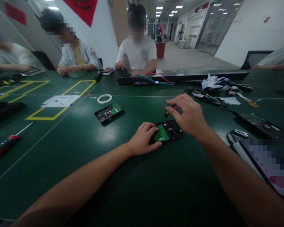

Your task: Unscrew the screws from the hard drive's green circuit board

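A hard drive [171, 130] lies on the green table in front of me, its green circuit board facing up. My left hand [145, 138] is closed around the drive's left end, with fingers on top and the thumb along the near edge. Above the drive's far edge, my right hand [186, 115] pinches a short black-and-yellow screwdriver [167, 112] between thumb and fingers. Only part of its handle shows; I cannot make out its tip. A second hard drive [109, 113] rests farther left, board side up, apart from both hands.
A white tape roll [104, 98] and a paper sheet [59, 101] lie to the left, with a red-and-black screwdriver [8, 143] nearer. At right are gloves [214, 82], cables and another circuit-board device [260, 123]. A long black bar [184, 78] spans the far side, where co-workers sit.
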Tool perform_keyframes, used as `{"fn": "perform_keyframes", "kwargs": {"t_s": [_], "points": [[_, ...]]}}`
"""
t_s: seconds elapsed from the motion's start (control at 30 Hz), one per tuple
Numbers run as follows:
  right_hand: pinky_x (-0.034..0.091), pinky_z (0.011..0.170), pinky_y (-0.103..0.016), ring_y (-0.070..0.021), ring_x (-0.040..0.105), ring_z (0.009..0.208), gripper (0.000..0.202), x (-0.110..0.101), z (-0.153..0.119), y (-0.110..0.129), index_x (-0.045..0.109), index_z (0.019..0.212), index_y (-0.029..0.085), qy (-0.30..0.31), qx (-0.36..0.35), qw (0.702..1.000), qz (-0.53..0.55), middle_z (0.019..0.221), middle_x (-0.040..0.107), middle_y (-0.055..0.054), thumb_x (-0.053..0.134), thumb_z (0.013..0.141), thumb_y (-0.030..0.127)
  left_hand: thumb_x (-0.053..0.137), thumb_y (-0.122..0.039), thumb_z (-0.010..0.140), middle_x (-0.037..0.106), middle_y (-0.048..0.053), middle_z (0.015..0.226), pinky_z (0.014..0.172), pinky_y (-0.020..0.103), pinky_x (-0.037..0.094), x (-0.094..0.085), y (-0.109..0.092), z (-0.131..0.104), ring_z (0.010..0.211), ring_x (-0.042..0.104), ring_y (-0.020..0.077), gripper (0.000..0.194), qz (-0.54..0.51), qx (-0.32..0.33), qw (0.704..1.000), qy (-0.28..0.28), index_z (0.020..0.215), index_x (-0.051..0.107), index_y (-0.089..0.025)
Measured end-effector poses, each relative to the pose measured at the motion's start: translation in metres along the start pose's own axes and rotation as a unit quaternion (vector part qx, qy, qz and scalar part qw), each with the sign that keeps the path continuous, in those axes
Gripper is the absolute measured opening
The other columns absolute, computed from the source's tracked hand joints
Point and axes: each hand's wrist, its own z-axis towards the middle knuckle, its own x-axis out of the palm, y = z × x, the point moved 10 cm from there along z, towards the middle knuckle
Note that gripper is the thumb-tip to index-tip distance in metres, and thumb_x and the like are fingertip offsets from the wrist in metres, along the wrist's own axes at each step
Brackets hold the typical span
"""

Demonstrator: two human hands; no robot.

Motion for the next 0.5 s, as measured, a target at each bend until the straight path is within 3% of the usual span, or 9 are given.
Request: {"fn": "perform_keyframes", "kwargs": {"t_s": [0.33, 0.5], "points": [[0.055, 0.090, -0.047, -0.0293, 0.068, 0.101, 0.022, 0.0032, 0.0006, -0.0014, 0.066, 0.115, 0.021, 0.017, 0.005, 1.000, -0.006, 0.113, 0.071, -0.012, 0.059, 0.095, 0.014, 0.075, -0.048, 0.092, 0.059, 0.016, 0.134, 0.110, 0.054, 0.051, 0.0000, 0.0001, -0.0002, 0.129, 0.054, 0.0336, 0.057, -0.002, 0.000, 1.000, -0.004, 0.138, 0.058, -0.019], [0.055, 0.087, -0.046, -0.0282, 0.068, 0.097, 0.017, 0.0032, 0.0003, -0.0015, 0.067, 0.110, 0.023, 0.018, 0.004, 1.000, -0.002, 0.108, 0.071, -0.010, 0.061, 0.095, 0.017, 0.074, -0.049, 0.093, 0.058, 0.016, 0.134, 0.111, 0.054, 0.050, -0.0012, -0.0010, 0.0002, 0.129, 0.054, 0.0333, 0.056, -0.002, -0.001, 1.000, 0.001, 0.138, 0.058, -0.019]]}}
